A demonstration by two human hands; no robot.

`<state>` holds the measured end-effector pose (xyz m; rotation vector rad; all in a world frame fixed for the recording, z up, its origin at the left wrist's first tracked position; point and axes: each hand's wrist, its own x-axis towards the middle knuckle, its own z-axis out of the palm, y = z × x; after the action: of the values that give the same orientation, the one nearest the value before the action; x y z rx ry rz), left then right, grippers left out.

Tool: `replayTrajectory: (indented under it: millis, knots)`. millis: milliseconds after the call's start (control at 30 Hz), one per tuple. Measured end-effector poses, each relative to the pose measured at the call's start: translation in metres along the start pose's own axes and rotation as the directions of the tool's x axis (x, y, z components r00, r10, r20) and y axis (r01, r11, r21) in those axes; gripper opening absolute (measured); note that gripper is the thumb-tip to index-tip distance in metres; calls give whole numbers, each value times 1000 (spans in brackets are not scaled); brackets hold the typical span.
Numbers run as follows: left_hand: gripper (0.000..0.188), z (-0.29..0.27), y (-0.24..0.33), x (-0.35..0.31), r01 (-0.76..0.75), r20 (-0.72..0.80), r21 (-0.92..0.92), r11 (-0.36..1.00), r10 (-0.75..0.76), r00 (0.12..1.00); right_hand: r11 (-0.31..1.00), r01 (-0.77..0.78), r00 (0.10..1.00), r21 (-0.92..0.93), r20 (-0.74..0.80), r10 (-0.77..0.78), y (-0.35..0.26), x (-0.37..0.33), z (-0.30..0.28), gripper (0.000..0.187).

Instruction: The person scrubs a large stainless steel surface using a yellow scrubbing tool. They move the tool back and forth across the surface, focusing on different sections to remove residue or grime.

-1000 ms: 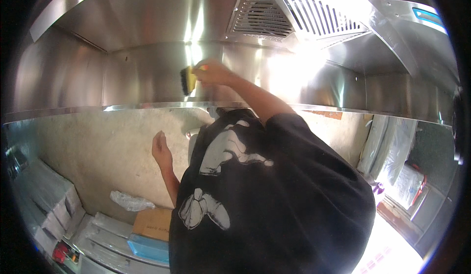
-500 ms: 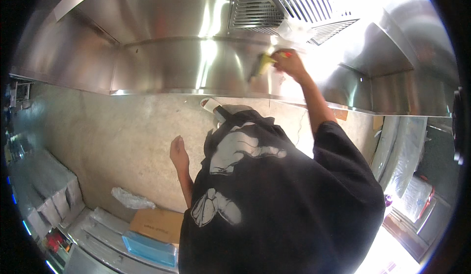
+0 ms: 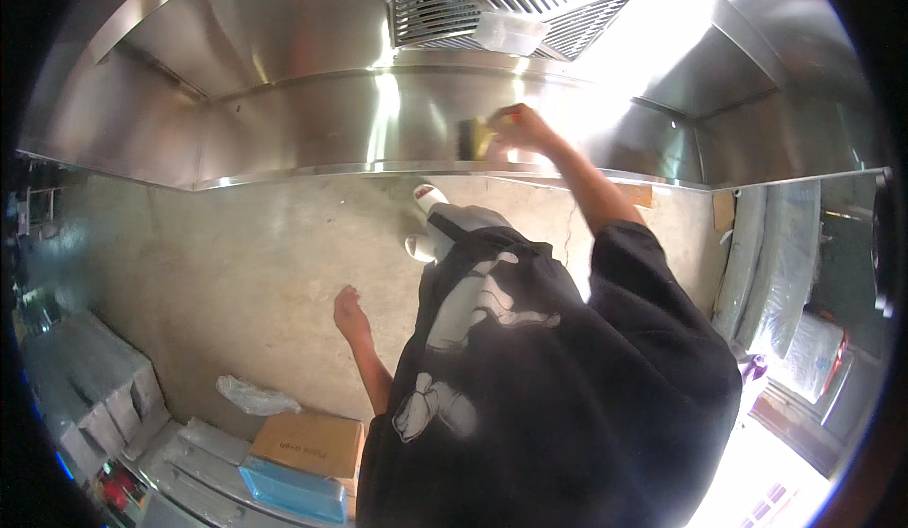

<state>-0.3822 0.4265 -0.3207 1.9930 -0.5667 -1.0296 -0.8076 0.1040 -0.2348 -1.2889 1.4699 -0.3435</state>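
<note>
My right hand [image 3: 522,129] is closed around a yellow paintbrush-like brush [image 3: 480,137] with a dark, flat end. That dark end points left, against or very near the steel wall of the hood [image 3: 312,135], just above its lower rim; blur hides whether they touch. Above the hand, a translucent plastic tub [image 3: 511,32] sits by the slatted metal filters [image 3: 437,12]. My left hand [image 3: 352,316] hangs low at my side over the concrete floor, its fingers loosely bent and nothing visible in them.
The hood's steel rim [image 3: 378,167] runs across in front of me. Behind on the left lie a cardboard box [image 3: 307,438], a blue plastic-wrapped piece [image 3: 293,490] and a crumpled clear plastic bag [image 3: 255,396]. Long plastic-wrapped panels [image 3: 790,254] stand on the right.
My right hand has moved left along the steel wall with the brush, which has turned more upright. My view has shifted, and the fingers of my left hand are more bent.
</note>
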Motion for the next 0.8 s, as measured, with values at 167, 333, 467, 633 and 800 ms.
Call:
replayTrajectory:
  millis: [167, 333, 467, 633, 800]
  knots:
    - [30, 47, -21, -11, -1, 167, 49, 999, -7, 986, 957, -232, 965, -174, -164, 205, 29, -57, -104, 27]
    - [31, 81, 4, -10, -106, 194, 106, 989, 84, 977, 997, 42, 993, 70, -114, -34, -3, -30, -77, 27]
    - [32, 105, 35, -10, -182, 216, 250, 951, 128, 968, 905, 183, 980, 384, -148, -135, -38, 53, -4, 33]
    - [32, 141, 54, -30, -178, 123, 188, 966, 156, 980, 961, 274, 935, -47, -222, -278, 10, 96, -11, 33]
    - [31, 190, 38, -70, -84, 134, 127, 988, 67, 989, 965, 45, 963, 259, -269, 28, 87, 31, -130, 30]
